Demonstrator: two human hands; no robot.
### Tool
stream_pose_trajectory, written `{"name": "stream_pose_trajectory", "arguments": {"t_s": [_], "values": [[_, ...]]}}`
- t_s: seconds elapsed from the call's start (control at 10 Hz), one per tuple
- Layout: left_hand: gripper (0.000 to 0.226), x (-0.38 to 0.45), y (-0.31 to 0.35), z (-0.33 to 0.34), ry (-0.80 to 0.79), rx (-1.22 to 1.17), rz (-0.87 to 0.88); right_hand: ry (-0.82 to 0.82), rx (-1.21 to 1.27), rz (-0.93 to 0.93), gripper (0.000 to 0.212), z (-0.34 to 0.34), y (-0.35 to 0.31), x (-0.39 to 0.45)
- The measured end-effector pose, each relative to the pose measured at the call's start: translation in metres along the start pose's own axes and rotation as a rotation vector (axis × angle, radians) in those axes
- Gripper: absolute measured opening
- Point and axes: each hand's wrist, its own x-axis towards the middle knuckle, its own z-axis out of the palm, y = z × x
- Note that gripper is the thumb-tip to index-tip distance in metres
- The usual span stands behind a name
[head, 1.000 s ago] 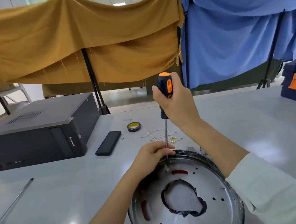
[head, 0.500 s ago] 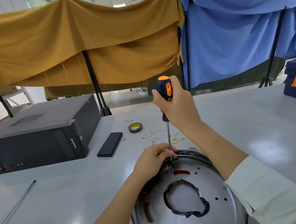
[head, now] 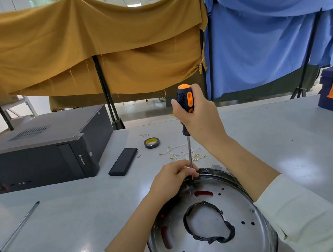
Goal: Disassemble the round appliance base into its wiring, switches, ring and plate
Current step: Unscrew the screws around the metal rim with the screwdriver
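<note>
I have the right hand point(head: 199, 114) wrapped round the orange-and-black handle of the screwdriver point(head: 187, 123), shaft upright so the tip bears straight down at the far rim of the round appliance base point(head: 238, 206); the screw itself I cannot see. The left hand point(head: 171, 179) rests on that rim, fingers pinched round the shaft low down, I judge to steady the tip and stop the base turning. The base lies on the surface point(head: 88, 214) right in front of me, plate up, a black ring point(head: 208, 223) round its central opening. Loose wires point(head: 184, 154) lie just beyond, clear of the work.
</note>
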Motion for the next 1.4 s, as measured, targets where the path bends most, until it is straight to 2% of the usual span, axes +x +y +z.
{"name": "stream_pose_trajectory", "arguments": {"t_s": [1.1,1.4], "values": [[0.017,-0.0013,0.0040,0.0006,0.035,0.111,-0.018,0.038,-0.009,-0.048,0.021,0.0024,0.0030,0.0014],[0.018,-0.0018,0.0052,0.0004,0.032,0.123,-0.025,0.070,-0.086,-0.025,0.025,0.0031,0.0022,-0.0002]]}}
